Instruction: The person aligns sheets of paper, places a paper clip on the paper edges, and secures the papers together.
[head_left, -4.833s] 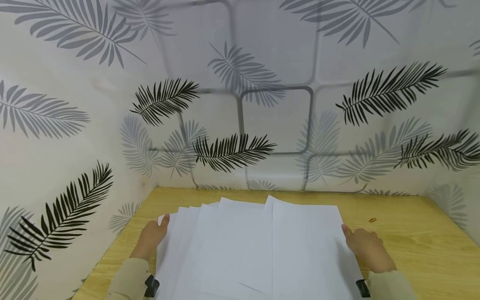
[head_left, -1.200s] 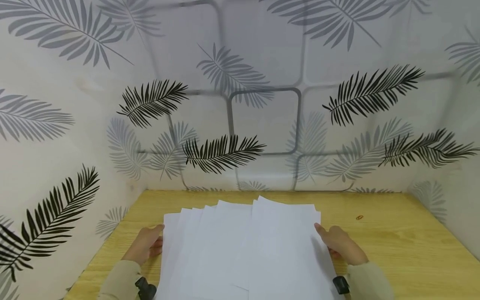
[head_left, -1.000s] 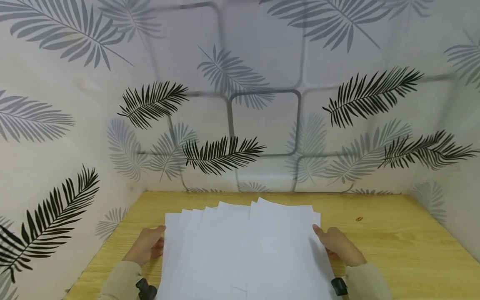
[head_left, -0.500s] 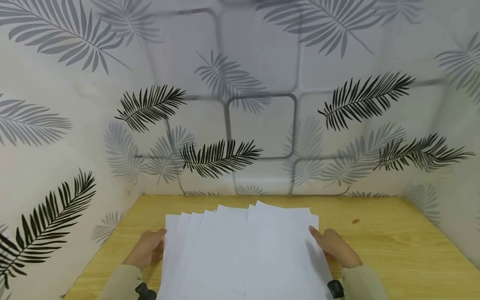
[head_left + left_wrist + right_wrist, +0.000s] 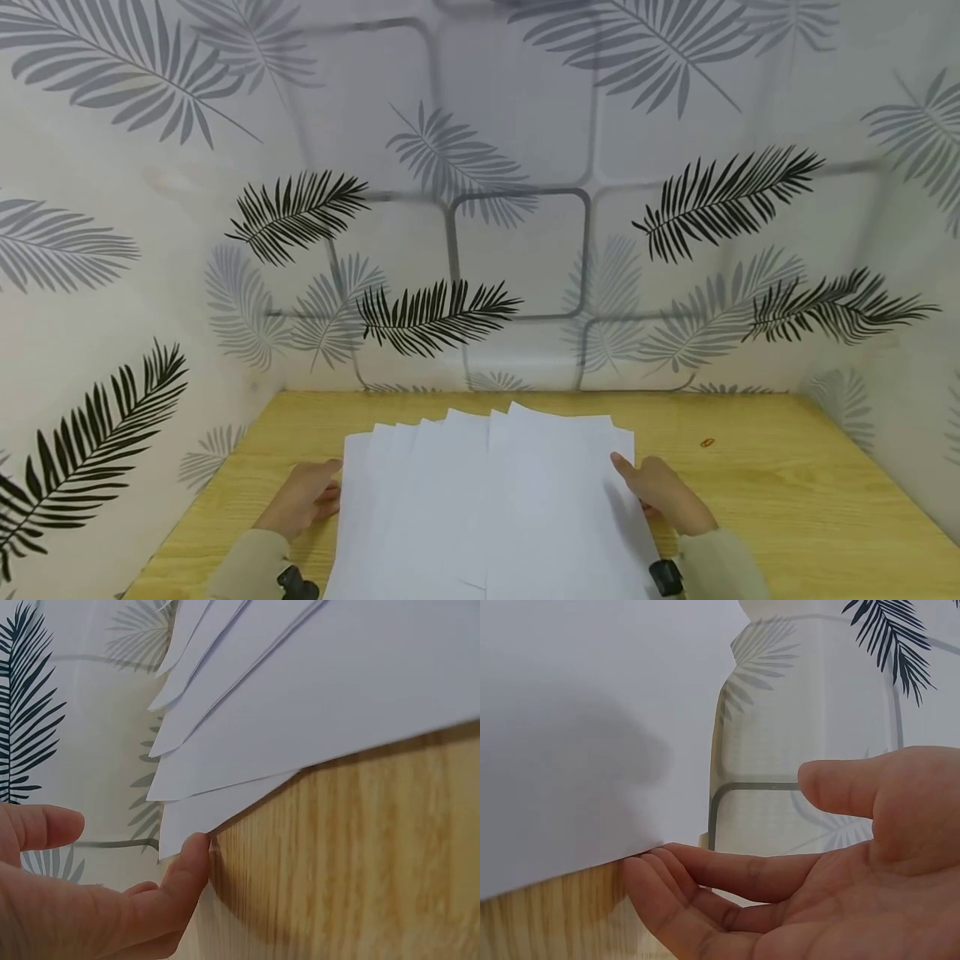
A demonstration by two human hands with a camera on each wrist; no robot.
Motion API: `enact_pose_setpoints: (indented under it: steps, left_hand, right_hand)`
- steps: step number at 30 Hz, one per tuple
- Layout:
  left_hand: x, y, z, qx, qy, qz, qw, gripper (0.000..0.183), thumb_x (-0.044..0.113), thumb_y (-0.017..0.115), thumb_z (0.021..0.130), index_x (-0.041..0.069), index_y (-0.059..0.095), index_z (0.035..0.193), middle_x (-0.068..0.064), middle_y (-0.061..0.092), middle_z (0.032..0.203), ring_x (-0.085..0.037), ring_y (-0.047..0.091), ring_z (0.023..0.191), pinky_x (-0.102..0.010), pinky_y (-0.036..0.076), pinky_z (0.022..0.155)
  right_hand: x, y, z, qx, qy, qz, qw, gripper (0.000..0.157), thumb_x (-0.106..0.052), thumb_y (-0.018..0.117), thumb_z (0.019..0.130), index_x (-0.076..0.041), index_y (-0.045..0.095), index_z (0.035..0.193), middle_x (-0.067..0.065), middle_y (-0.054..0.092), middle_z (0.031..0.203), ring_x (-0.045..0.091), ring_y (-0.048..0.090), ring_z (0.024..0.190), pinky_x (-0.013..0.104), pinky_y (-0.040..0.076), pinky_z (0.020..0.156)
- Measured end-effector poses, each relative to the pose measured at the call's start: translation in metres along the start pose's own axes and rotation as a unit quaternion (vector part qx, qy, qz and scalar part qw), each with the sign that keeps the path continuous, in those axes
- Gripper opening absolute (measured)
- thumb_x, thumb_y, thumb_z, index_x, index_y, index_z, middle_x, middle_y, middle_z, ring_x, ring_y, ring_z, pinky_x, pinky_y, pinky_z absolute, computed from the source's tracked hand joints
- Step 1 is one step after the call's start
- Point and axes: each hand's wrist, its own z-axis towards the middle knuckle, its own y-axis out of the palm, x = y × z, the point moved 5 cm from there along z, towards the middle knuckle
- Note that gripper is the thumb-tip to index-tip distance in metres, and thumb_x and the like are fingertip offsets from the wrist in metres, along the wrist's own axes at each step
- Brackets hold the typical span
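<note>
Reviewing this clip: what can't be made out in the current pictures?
Lower ends of the rectangular white paper sheets: cut off by the head view's bottom edge.
Sheet count, head view: overlapping hides it.
Orange-red oval loop: too tiny in the head view to identify.

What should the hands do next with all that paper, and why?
I'd say a gentle push inward, with the left hand and the right hand together. The sheets of paper are spread like a fan, and their far edges make uneven steps. The hands touch opposite sides of the pile, so they look well placed to nudge it neater.
</note>
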Motion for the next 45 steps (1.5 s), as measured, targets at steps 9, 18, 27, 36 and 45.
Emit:
enact_pose_setpoints:
  steps: [9,18,27,36,45]
  left_hand:
    - [0.001,0.009,0.004,-0.009,0.016,-0.015,0.9997,0.057,0.017,0.042,0.101,-0.025,0.022,0.135,-0.021,0.045,0.1,-0.018,0.051,0.08,-0.024,0.05,0.072]
    - [0.001,0.017,0.005,-0.022,0.021,-0.005,0.9995,0.055,0.014,0.041,0.102,-0.027,0.022,0.132,-0.023,0.04,0.107,-0.021,0.05,0.09,-0.026,0.049,0.079]
    - [0.0,0.022,0.002,-0.014,0.005,0.047,0.9988,0.05,0.019,0.046,0.099,-0.021,0.035,0.127,-0.024,0.048,0.106,-0.024,0.051,0.083,-0.028,0.051,0.069]
    - [0.002,0.03,-0.002,-0.034,0.014,0.05,0.9981,0.046,0.017,0.046,0.099,-0.021,0.037,0.123,-0.021,0.044,0.101,-0.024,0.05,0.08,-0.031,0.051,0.068]
    - [0.006,0.042,-0.004,-0.045,0.025,0.053,0.9973,0.038,0.015,0.048,0.098,-0.018,0.043,0.115,-0.017,0.045,0.094,-0.023,0.05,0.079,-0.031,0.051,0.068]
  right_hand:
    - [-0.001,0.005,0.003,-0.004,0.015,0.005,1.0,0.057,-0.036,0.041,0.102,0.021,0.044,0.107,0.014,0.046,0.074,0.015,0.041,0.055,0.023,0.039,0.05]
    - [-0.008,0.009,-0.001,-0.009,-0.002,0.025,1.0,0.049,-0.035,0.041,0.102,0.014,0.046,0.094,0.009,0.042,0.068,0.016,0.042,0.056,0.025,0.042,0.052]
    - [-0.012,0.013,0.0,-0.016,0.01,0.023,1.0,0.053,-0.037,0.042,0.102,0.015,0.045,0.097,0.005,0.04,0.062,0.013,0.038,0.051,0.022,0.038,0.049]
    - [-0.013,0.019,0.003,-0.019,0.011,0.038,0.999,0.052,-0.038,0.043,0.102,0.013,0.045,0.096,0.007,0.043,0.065,0.013,0.041,0.053,0.022,0.039,0.048]
    - [-0.017,0.021,0.0,-0.019,0.0,0.045,0.999,0.049,-0.037,0.043,0.102,0.011,0.045,0.094,0.009,0.044,0.07,0.018,0.046,0.06,0.025,0.046,0.052]
